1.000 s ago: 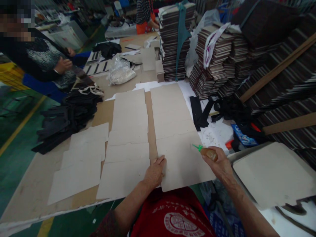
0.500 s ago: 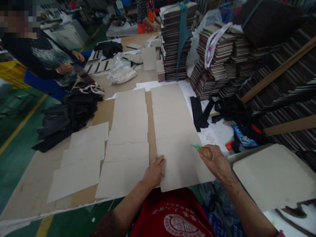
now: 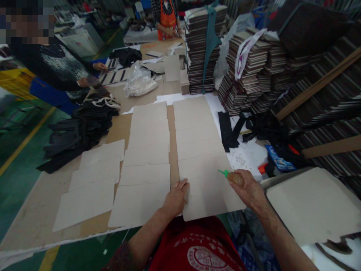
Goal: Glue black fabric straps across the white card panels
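Gripping brown bottle [image 3: 237, 180] in right hand [image 3: 248, 189], pointing green nozzle [image 3: 223, 172] across board [image 3: 207, 201]; steadying edge with flat, open left hand [image 3: 176, 196]. Probably dispensing; next, seems to call for light squeeze.

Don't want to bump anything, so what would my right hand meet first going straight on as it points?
Probably the grey boards under the green nozzle of the bottle your right hand holds; whether nozzle and boards touch is unclear.

Dim, flat light leaves soft shadows (the outer edges stretch and blur).
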Demonstrator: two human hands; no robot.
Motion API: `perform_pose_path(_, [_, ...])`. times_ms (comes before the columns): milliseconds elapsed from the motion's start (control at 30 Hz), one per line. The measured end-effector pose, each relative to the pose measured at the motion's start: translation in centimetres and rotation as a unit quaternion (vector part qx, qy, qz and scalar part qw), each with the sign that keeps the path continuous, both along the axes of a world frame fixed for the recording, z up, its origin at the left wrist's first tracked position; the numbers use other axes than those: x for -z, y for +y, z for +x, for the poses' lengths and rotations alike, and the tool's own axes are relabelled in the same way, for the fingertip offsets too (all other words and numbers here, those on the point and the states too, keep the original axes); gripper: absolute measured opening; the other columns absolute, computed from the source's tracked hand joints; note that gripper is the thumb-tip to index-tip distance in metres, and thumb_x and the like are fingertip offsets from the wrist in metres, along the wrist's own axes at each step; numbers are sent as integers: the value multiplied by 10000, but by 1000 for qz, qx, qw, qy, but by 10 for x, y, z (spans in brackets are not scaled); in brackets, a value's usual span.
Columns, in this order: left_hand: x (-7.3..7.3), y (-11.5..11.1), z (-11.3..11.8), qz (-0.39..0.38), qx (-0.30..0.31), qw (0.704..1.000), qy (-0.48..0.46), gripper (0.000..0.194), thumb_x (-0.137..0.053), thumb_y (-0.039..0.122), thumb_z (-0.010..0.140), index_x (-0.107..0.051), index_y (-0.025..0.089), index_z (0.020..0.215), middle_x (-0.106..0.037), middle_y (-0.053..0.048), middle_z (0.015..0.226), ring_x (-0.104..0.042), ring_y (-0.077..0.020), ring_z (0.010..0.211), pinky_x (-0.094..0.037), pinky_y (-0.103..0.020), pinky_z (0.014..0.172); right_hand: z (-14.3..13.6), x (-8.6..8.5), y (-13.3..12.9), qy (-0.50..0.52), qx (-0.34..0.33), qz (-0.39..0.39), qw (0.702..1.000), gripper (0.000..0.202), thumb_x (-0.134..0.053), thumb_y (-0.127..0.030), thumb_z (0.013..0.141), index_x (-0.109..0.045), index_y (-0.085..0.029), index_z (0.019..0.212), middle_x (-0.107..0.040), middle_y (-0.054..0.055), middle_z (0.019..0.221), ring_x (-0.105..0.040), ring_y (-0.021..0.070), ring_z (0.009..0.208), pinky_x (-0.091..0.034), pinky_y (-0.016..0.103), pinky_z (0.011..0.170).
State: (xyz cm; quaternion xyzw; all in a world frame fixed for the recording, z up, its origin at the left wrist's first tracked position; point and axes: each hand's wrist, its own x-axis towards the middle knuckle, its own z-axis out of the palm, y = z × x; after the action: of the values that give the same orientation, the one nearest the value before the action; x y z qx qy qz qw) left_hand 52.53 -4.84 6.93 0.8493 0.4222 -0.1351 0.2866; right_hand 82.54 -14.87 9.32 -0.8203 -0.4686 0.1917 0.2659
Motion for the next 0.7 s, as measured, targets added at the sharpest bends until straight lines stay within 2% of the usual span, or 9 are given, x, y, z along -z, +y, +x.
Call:
perform_pose_path(100, [2, 0, 0, -1, -3, 1000, -1, 768, -555, 67, 704, -424, 208, 1447, -289, -6, 1604, -314, -231, 1418, -258, -303, 1196, -4, 8, 3, 35, 14, 16, 999, 418, -604, -491, 794, -572, -251, 1134, -612, 58, 1099, -626, 240, 907, -510, 407, 819])
perform_pose_path(267, [3, -2, 1, -1, -13, 1000, 2, 766, -558, 65, 706, -419, 204, 1446, -276, -27, 1607, -289, -236, 1437, -256, -322, 1202, -15, 15, 10, 114, 87, 96, 985, 491, -662, -517, 750, -575, -219, 1130, -611, 79, 1124, -604, 258, 998, -491, 429, 897])
perform_pose_path(333, [1, -3, 1, 0, -14, 1000, 2, 765, -564, 68, 710, -416, 208, 1447, -281, -29, 1602, -288, -234, 1436, -256, -318, 1201, -25, 13, 14, 146, 52, 98, 983, 480, -668, -500, 759, -568, -223, 1138, -621, 69, 1108, -609, 245, 979, -496, 413, 883])
perform_pose_path(500, [-2, -3, 4, -2, -17, 1000, 3, 769, -580, 67, 695, -427, 187, 1439, -289, -61, 1593, -300, -250, 1428, -275, -321, 1189, -52, 7, 27, 142, -123, 90, 978, 354, -629, -388, 811, -563, -249, 1130, -596, 45, 1111, -601, 218, 1014, -489, 379, 913])
perform_pose_path(700, [0, -5, 7, 3, -26, 1000, 1, 785, -539, 53, 703, -400, 212, 1459, -295, -50, 1591, -306, -239, 1426, -272, -336, 1187, -65, 10, 39, 100, -203, 72, 971, 312, -597, -343, 823, -549, -267, 1121, -572, 40, 1105, -616, 224, 996, -510, 390, 887])
